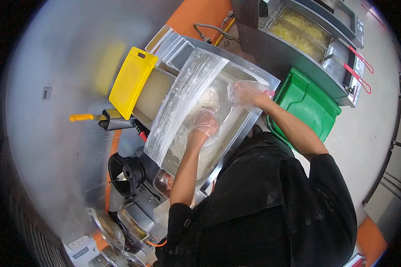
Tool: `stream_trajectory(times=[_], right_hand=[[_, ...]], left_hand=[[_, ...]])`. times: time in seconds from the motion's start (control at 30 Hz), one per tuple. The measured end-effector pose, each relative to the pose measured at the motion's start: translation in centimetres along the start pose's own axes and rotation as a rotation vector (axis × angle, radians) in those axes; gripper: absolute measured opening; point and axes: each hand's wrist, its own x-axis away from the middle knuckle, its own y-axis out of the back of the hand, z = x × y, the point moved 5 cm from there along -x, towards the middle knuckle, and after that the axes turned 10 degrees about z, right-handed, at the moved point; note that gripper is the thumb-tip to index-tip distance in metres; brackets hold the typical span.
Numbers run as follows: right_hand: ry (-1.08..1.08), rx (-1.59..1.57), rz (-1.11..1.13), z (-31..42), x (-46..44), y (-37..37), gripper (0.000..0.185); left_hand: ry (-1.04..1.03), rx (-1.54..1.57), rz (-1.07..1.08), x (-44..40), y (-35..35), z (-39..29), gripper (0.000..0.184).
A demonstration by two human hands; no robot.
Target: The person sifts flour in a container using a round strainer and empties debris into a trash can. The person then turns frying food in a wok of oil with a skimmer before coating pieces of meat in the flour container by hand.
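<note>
My left hand, in a clear plastic glove, reaches into a large steel-edged tub of white powder. Its fingers point down beside a lumpy, powder-coated piece; their tips are hidden, so a grip cannot be made out. Also in clear plastic, my right hand is closed near the tub's right side, by a thin curved metal rim. What it holds, if anything, is too blurred to tell. A wrinkled clear plastic sheet lies across the tub's left part.
Left of the tub are a yellow cutting board and a yellow-handled tool in a metal holder. At the right stand a green bin and fryers with red-handled baskets. A black round device sits at the lower left.
</note>
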Motion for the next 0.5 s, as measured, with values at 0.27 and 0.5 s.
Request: stream_trajectory(times=[0.27,0.5], right_hand=[[0.207,0.123,-0.070,-0.3,-0.3,-1.0,0.030],[0.329,0.398,-0.163,-0.7,-1.0,-2.7,0.024]], left_hand=[[0.079,0.236,-0.088,-1.1,-2.1,1.8,0.027],[0.011,0.154,-0.009,-0.4,-1.1,1.3,0.027]])
